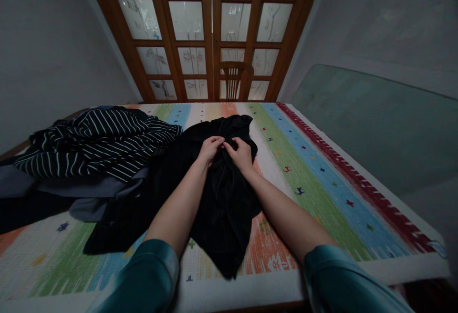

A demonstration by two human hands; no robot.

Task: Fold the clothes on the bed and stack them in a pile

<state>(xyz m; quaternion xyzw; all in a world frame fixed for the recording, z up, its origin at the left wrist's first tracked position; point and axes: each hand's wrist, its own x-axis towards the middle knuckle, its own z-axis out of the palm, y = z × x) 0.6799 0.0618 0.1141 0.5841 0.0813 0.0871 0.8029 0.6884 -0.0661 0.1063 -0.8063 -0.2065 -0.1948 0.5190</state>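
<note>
A black garment [225,213] lies crumpled across the middle of the patterned mat, its near end hanging toward me in a point. On its upper part, my left hand [212,149] pinches the dark cloth between thumb and fingers. Close beside it, almost touching, my right hand [239,152] is closed in a pinch on the same cloth. Any small fastening between the fingertips is too dark to make out. The cut of the garment cannot be told for sure.
A pile with a black-and-white striped garment [107,136] and grey cloth [89,186] lies at the left, against the black one. The colourful striped mat [315,184] covers the bed-like surface. A wooden chair [233,77] and glazed doors [186,22] stand beyond; a pale green panel [379,112] leans right.
</note>
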